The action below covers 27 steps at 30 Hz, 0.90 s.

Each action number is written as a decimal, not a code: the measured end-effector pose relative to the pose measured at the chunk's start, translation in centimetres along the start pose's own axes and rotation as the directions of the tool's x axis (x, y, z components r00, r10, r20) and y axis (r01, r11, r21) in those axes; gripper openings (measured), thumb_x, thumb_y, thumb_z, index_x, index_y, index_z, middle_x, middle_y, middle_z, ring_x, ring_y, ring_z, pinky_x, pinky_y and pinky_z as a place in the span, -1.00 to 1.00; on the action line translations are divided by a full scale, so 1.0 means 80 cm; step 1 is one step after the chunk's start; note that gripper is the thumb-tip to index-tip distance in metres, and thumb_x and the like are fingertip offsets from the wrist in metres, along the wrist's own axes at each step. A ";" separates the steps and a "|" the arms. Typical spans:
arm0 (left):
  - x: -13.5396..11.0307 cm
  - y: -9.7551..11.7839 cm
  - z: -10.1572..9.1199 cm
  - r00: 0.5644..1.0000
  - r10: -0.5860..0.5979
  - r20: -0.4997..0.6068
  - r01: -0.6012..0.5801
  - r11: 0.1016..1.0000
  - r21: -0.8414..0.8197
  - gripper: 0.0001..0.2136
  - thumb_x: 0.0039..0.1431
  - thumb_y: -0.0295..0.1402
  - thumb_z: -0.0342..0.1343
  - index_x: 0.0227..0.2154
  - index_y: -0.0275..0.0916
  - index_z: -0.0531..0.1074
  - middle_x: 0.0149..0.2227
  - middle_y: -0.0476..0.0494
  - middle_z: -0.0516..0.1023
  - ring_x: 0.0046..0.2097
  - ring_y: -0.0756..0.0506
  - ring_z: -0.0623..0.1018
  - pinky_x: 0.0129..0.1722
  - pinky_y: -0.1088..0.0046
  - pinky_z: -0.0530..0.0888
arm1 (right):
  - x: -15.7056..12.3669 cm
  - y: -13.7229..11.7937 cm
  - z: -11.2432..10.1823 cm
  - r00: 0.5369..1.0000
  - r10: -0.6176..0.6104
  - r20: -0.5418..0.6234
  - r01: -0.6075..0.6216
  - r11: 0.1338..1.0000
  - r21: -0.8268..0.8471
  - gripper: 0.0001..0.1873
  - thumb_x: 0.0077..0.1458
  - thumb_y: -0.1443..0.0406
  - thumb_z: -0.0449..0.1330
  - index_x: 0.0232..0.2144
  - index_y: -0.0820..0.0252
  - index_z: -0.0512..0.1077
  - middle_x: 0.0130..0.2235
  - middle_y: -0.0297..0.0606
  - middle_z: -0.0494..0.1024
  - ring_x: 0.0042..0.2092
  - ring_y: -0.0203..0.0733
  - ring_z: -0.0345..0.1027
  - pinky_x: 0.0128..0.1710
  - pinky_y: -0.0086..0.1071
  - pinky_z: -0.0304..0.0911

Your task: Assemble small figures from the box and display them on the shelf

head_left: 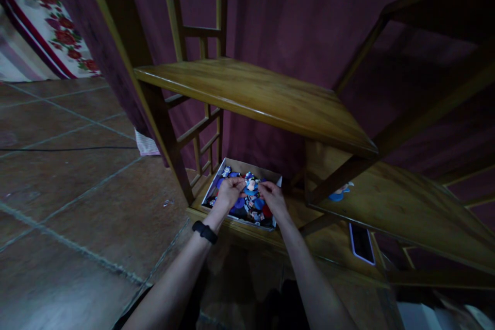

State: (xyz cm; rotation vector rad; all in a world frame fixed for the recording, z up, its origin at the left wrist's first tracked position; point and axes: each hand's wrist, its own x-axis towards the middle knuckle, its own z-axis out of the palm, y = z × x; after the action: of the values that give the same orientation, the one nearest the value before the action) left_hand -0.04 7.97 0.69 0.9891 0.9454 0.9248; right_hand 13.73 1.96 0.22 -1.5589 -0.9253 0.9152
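Note:
Pinched between both hands is a small figurine [251,184] with a light face, a blue-and-white top and what looks like a blue base. My left hand [231,192] has its fingertips closed on the left side of it, and a dark band circles that wrist. On the opposite side, my right hand [273,197] grips it with thumb and fingers. Directly below lies a shallow open box [257,166] with white edges, holding several more colourful figurines [253,215] in blue, purple, red and black. My hands hide part of these.
The box rests on the low board of a wooden shelf unit [251,90], beneath a higher shelf. A phone [362,243] lies on the low board to the right. Another blue-based figurine [337,195] stands on the right shelf, partly hidden by a post. Tiled floor [88,180] spreads left.

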 end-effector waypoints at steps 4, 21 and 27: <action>0.000 -0.002 0.000 1.000 0.007 0.011 -0.007 1.000 0.005 -0.74 -0.28 -0.27 0.34 -0.52 -0.34 0.47 -0.60 -0.02 0.45 -0.56 0.04 0.43 -0.56 0.54 0.45 | 0.001 0.002 0.000 1.000 -0.007 0.027 0.008 0.999 -0.037 -0.72 -0.13 0.09 0.18 -0.44 0.17 0.45 -0.46 -0.36 0.45 -0.40 -0.25 0.30 -0.40 -0.43 0.23; -0.010 0.007 -0.002 1.000 -0.009 0.021 0.009 0.999 -0.033 -0.74 -0.33 -0.34 0.35 -0.51 -0.32 0.47 -0.53 -0.03 0.50 -0.50 0.03 0.46 -0.52 0.55 0.42 | 0.009 0.018 -0.001 0.998 -0.055 0.041 0.060 0.992 -0.112 -0.77 -0.12 0.13 0.15 -0.47 0.16 0.45 -0.48 -0.39 0.43 -0.40 -0.27 0.29 -0.39 -0.43 0.23; -0.010 0.008 -0.006 0.993 -0.112 0.044 0.116 0.986 -0.123 -0.76 -0.28 -0.46 0.33 -0.44 -0.33 0.50 -0.45 -0.11 0.53 -0.46 0.02 0.50 -0.49 0.55 0.44 | 0.006 0.012 0.000 0.997 -0.060 0.039 0.063 0.992 -0.107 -0.78 -0.10 0.15 0.15 -0.43 0.15 0.46 -0.43 -0.36 0.46 -0.35 -0.24 0.32 -0.36 -0.42 0.25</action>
State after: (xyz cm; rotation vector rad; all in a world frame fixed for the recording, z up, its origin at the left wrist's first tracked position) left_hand -0.85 7.52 1.31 0.8345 0.8926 0.8564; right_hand 14.05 2.24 -0.80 -1.6003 -1.0576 0.8640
